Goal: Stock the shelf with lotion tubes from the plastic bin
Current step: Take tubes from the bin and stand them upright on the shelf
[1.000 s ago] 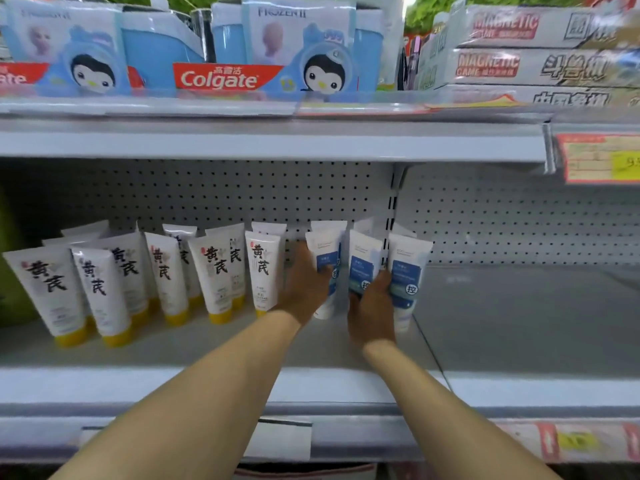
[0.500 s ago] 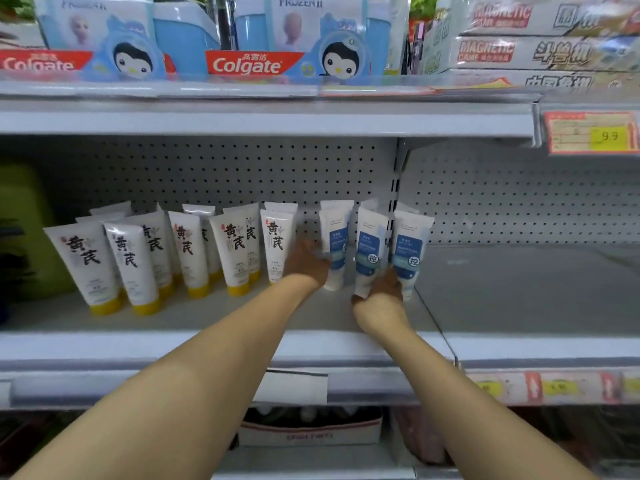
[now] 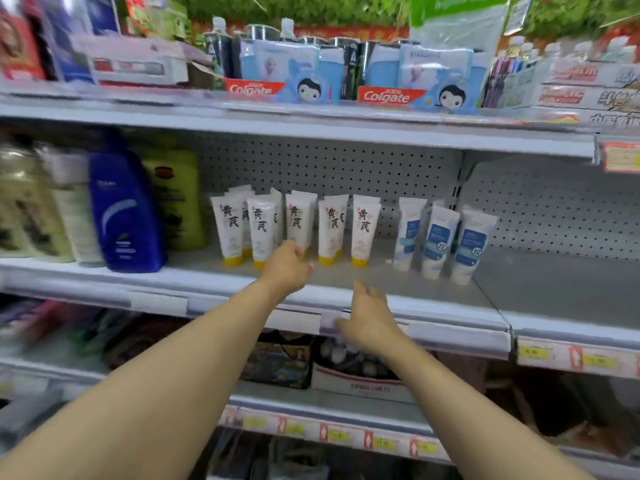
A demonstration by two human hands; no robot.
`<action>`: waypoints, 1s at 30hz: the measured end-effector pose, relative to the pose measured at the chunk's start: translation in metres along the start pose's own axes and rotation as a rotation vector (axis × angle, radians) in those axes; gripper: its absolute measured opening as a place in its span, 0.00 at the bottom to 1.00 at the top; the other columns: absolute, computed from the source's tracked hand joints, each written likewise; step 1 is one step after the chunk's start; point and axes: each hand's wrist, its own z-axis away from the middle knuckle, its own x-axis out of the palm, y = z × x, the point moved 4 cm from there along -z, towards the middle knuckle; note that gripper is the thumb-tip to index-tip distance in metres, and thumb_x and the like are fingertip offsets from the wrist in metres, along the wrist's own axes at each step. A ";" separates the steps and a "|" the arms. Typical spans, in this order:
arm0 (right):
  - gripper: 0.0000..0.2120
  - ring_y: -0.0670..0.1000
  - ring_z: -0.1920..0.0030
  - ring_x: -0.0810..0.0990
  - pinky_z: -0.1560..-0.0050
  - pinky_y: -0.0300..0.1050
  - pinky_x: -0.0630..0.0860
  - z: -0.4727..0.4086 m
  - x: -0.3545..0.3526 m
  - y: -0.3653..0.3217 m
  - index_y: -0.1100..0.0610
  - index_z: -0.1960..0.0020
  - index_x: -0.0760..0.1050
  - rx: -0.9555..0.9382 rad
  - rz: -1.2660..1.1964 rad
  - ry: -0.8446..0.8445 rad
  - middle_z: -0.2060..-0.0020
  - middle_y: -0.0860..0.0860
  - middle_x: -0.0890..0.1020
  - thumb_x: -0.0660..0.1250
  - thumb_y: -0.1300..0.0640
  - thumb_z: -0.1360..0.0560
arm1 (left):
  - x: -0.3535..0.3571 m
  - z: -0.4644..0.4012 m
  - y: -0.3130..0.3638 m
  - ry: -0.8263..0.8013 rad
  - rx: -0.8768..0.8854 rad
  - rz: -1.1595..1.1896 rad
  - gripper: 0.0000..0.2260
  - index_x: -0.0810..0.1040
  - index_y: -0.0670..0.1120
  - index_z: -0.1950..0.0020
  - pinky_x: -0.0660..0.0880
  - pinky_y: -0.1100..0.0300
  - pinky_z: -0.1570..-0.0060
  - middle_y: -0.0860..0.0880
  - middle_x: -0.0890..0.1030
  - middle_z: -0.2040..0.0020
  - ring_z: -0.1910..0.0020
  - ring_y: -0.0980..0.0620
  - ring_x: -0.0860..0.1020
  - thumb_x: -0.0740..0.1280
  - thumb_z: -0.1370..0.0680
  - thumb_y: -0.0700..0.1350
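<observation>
White lotion tubes [image 3: 365, 233] stand upright on grey shelf [image 3: 381, 284]; left hand [image 3: 287, 268] and right hand [image 3: 369, 318] empty, fingers relaxed, apart.

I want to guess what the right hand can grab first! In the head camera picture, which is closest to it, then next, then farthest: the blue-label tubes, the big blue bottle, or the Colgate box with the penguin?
1. Blue-label tubes: just up and right of the right hand, same shelf.
2. Colgate box: on the shelf above.
3. Big blue bottle: far off to the left.
</observation>
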 end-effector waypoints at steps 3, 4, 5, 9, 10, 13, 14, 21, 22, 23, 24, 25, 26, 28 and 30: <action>0.33 0.59 0.31 0.60 0.33 0.50 0.65 0.018 0.025 -0.043 0.58 0.27 0.55 -0.108 0.047 -0.057 0.31 0.58 0.62 0.67 0.50 0.26 | -0.048 0.020 -0.042 0.062 -0.055 -0.082 0.14 0.70 0.43 0.40 0.71 0.56 0.47 0.43 0.75 0.40 0.44 0.44 0.74 0.65 0.23 0.44; 0.33 0.59 0.31 0.60 0.33 0.51 0.65 0.024 0.034 -0.057 0.58 0.28 0.55 -0.145 0.059 -0.079 0.31 0.57 0.62 0.67 0.50 0.26 | -0.064 0.029 -0.057 0.088 -0.076 -0.121 0.14 0.70 0.44 0.41 0.71 0.56 0.47 0.42 0.75 0.40 0.44 0.43 0.74 0.66 0.24 0.45; 0.33 0.59 0.31 0.60 0.33 0.51 0.65 0.031 0.044 -0.071 0.58 0.28 0.56 -0.179 0.071 -0.103 0.31 0.57 0.62 0.67 0.50 0.26 | -0.078 0.037 -0.073 0.110 -0.105 -0.150 0.15 0.70 0.44 0.40 0.71 0.55 0.45 0.42 0.75 0.39 0.43 0.43 0.74 0.66 0.24 0.45; 0.32 0.59 0.30 0.58 0.32 0.52 0.65 0.056 0.092 -0.128 0.57 0.28 0.56 -0.298 0.097 -0.193 0.30 0.56 0.61 0.67 0.49 0.26 | -0.126 0.080 -0.142 0.135 -0.223 -0.199 0.17 0.69 0.44 0.37 0.71 0.54 0.42 0.41 0.76 0.39 0.40 0.42 0.74 0.66 0.24 0.46; 0.33 0.59 0.29 0.57 0.31 0.52 0.64 0.062 0.105 -0.140 0.56 0.28 0.56 -0.325 0.106 -0.219 0.29 0.55 0.60 0.67 0.49 0.26 | -0.137 0.091 -0.158 0.151 -0.245 -0.209 0.17 0.69 0.44 0.38 0.71 0.54 0.42 0.41 0.76 0.39 0.40 0.42 0.74 0.66 0.25 0.46; 0.35 0.59 0.28 0.56 0.30 0.52 0.62 0.081 0.144 -0.175 0.55 0.26 0.53 -0.393 0.136 -0.304 0.29 0.55 0.59 0.66 0.49 0.26 | -0.167 0.126 -0.206 0.202 -0.327 -0.245 0.16 0.71 0.42 0.40 0.70 0.55 0.42 0.41 0.76 0.39 0.39 0.42 0.74 0.67 0.26 0.44; 0.35 0.59 0.28 0.56 0.30 0.52 0.63 0.087 0.156 -0.185 0.55 0.26 0.53 -0.411 0.144 -0.322 0.29 0.55 0.59 0.67 0.49 0.26 | -0.175 0.138 -0.222 0.204 -0.353 -0.258 0.16 0.70 0.42 0.40 0.70 0.55 0.43 0.40 0.76 0.40 0.39 0.41 0.74 0.67 0.25 0.44; 0.31 0.59 0.31 0.60 0.33 0.52 0.64 0.129 0.241 -0.235 0.57 0.30 0.58 -0.536 0.222 -0.470 0.32 0.57 0.62 0.67 0.50 0.27 | -0.209 0.213 -0.327 0.110 -0.557 -0.337 0.17 0.70 0.41 0.37 0.72 0.54 0.48 0.40 0.75 0.39 0.42 0.41 0.74 0.66 0.25 0.43; 0.31 0.59 0.31 0.60 0.33 0.52 0.64 0.134 0.252 -0.239 0.57 0.30 0.58 -0.547 0.234 -0.496 0.32 0.58 0.62 0.67 0.50 0.27 | -0.211 0.222 -0.341 0.104 -0.586 -0.335 0.17 0.70 0.41 0.37 0.72 0.54 0.47 0.40 0.75 0.39 0.41 0.42 0.74 0.66 0.25 0.43; 0.32 0.59 0.31 0.60 0.32 0.52 0.64 0.138 0.263 -0.242 0.58 0.29 0.57 -0.555 0.244 -0.521 0.32 0.58 0.62 0.67 0.50 0.27 | -0.212 0.231 -0.354 0.092 -0.620 -0.329 0.17 0.70 0.40 0.38 0.72 0.54 0.46 0.41 0.75 0.39 0.40 0.42 0.74 0.66 0.24 0.43; 0.32 0.59 0.31 0.60 0.32 0.52 0.64 0.142 0.274 -0.244 0.58 0.29 0.57 -0.562 0.254 -0.544 0.31 0.58 0.62 0.67 0.50 0.27 | -0.212 0.239 -0.367 0.085 -0.649 -0.326 0.16 0.70 0.41 0.37 0.71 0.55 0.45 0.41 0.75 0.38 0.39 0.42 0.74 0.65 0.24 0.43; 0.32 0.60 0.31 0.60 0.33 0.52 0.64 0.145 0.284 -0.246 0.58 0.28 0.56 -0.569 0.264 -0.566 0.31 0.58 0.62 0.67 0.50 0.27 | -0.212 0.248 -0.379 0.081 -0.683 -0.319 0.17 0.70 0.41 0.37 0.71 0.55 0.44 0.41 0.75 0.37 0.38 0.42 0.73 0.66 0.24 0.43; 0.33 0.60 0.31 0.60 0.33 0.53 0.65 0.147 0.294 -0.247 0.58 0.28 0.57 -0.575 0.275 -0.587 0.32 0.58 0.62 0.67 0.50 0.27 | -0.211 0.255 -0.392 0.076 -0.715 -0.310 0.18 0.70 0.41 0.36 0.70 0.55 0.43 0.41 0.74 0.37 0.37 0.42 0.73 0.66 0.24 0.43; 0.32 0.60 0.32 0.61 0.34 0.53 0.65 0.150 0.313 -0.246 0.58 0.28 0.57 -0.581 0.288 -0.628 0.33 0.58 0.63 0.67 0.51 0.27 | -0.206 0.269 -0.413 0.068 -0.768 -0.289 0.19 0.70 0.42 0.35 0.70 0.57 0.43 0.42 0.74 0.36 0.37 0.42 0.72 0.66 0.25 0.43; 0.32 0.61 0.31 0.61 0.34 0.53 0.65 0.150 0.331 -0.245 0.57 0.28 0.55 -0.590 0.304 -0.664 0.32 0.58 0.62 0.66 0.52 0.26 | -0.199 0.279 -0.432 0.052 -0.816 -0.265 0.19 0.70 0.42 0.35 0.70 0.57 0.42 0.42 0.75 0.37 0.38 0.42 0.73 0.67 0.25 0.43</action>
